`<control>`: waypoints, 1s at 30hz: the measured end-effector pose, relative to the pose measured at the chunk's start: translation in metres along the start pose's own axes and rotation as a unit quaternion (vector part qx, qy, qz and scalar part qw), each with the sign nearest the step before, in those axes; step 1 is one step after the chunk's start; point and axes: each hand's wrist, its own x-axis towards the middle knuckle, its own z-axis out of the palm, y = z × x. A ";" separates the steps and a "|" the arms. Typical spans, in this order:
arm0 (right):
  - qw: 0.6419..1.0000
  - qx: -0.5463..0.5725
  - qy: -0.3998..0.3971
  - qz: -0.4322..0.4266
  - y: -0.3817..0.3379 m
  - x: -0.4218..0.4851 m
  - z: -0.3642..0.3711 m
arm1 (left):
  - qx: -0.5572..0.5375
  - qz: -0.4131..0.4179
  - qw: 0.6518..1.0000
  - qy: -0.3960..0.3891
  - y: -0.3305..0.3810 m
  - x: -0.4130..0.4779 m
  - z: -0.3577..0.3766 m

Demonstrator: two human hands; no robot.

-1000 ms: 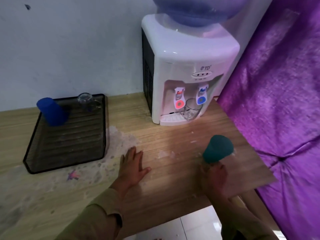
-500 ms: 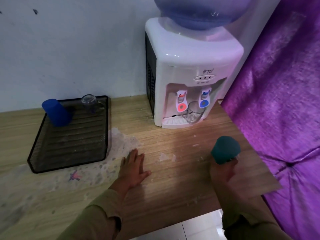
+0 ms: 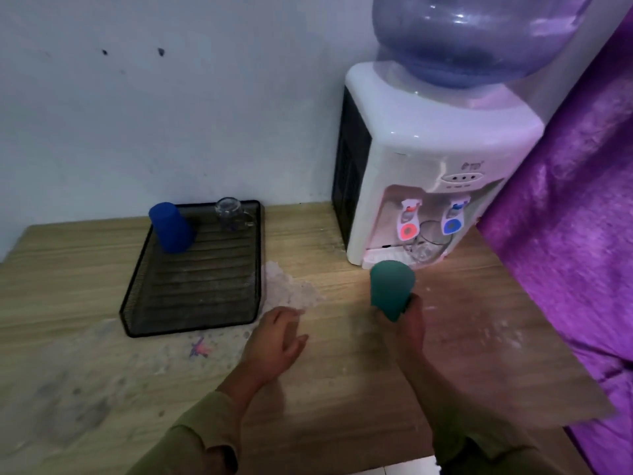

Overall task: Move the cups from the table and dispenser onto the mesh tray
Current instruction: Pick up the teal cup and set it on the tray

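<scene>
Teal cup [image 3: 391,287], smooth matte plastic and tapered, rides upside down in the right hand [image 3: 412,318], closed base up and tilted slightly left, fingers wrapped round its wider mouth end, above the wooden table [image 3: 342,389] before the white dispenser [image 3: 421,145]. Left hand [image 3: 277,341] rests flat, fingers loosely together. On the black mesh tray [image 3: 191,286], 1 blue cup [image 3: 170,226] stands inverted beside 1 clear glass mug [image 3: 230,214]; another glass cup [image 3: 426,246] sits under the taps
</scene>
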 end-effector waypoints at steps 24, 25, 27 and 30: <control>0.856 -0.253 -0.276 -0.357 -0.184 -0.051 0.306 | 0.015 -0.299 0.943 0.143 -0.214 0.024 -0.191; 0.851 -0.257 -0.282 -0.361 -0.186 -0.054 0.313 | 0.009 -0.291 0.945 0.146 -0.216 0.023 -0.191; 0.845 -0.265 -0.289 -0.363 -0.189 -0.058 0.322 | -0.003 -0.283 0.948 0.148 -0.218 0.020 -0.190; 0.841 -0.276 -0.296 -0.359 -0.193 -0.062 0.331 | -0.015 -0.276 0.949 0.152 -0.222 0.018 -0.189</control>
